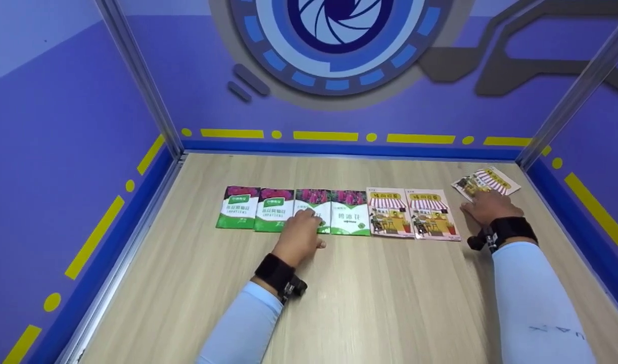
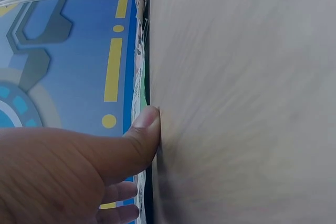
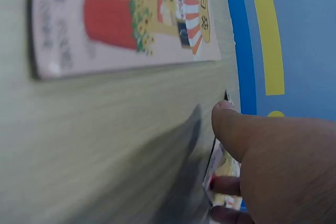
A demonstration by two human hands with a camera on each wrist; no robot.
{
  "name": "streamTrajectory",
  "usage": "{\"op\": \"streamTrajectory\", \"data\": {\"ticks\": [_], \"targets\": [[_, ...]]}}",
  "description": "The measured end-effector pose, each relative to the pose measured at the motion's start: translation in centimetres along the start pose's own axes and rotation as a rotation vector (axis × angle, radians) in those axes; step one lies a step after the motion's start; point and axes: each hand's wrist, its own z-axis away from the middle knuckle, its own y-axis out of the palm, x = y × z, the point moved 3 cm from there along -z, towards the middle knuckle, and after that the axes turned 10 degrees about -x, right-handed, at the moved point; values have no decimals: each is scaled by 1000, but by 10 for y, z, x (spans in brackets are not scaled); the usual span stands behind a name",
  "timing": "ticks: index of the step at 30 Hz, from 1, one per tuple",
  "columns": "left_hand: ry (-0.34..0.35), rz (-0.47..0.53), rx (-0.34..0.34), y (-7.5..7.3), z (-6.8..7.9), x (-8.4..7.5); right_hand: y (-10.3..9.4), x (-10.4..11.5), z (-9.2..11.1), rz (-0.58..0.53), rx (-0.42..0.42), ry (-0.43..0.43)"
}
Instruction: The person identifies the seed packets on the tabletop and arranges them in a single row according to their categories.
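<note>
My left hand [image 1: 299, 236] rests on a green-and-white seed packet [image 1: 325, 225] with pink flowers, third from the left in a row. Its fingertips lie on the packet's face, and in the left wrist view the thumb [image 2: 140, 129] is down at the tabletop. Farther right, my right hand [image 1: 492, 207] touches the near side of a slanted pink packet [image 1: 495, 179] with a striped awning picture. In the right wrist view two fingers [image 3: 227, 185] lie over that pink packet [image 3: 231, 169], while the thumb is spread from them. Part of each touched packet is hidden by the hand.
Two green packets with magenta flowers [image 1: 238, 208] start the row at left. Right of my left hand are another green-and-white packet [image 1: 350, 215] and two pink awning packets [image 1: 391, 215], side by side. Blue-purple panels [image 1: 314, 119] with metal corner posts enclose the wooden table [image 1: 379, 303].
</note>
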Motion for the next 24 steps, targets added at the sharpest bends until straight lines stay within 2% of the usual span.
{"op": "streamTrajectory", "data": {"ticks": [2,9,16,21,24], "targets": [[0,-10,5,-1,0,-1,-2,-3,7,-1,-28,25],[16,-23,12,-3,2,-4,-4,-6,23,-29,-111,29],[21,-44,6,-1,2,-4,0,-3,33,-44,-191,96],[26,-32,3,-1,2,-4,4,-2,38,-75,-207,114],[29,-16,1,-1,2,-4,5,-2,39,-87,-167,93]]}}
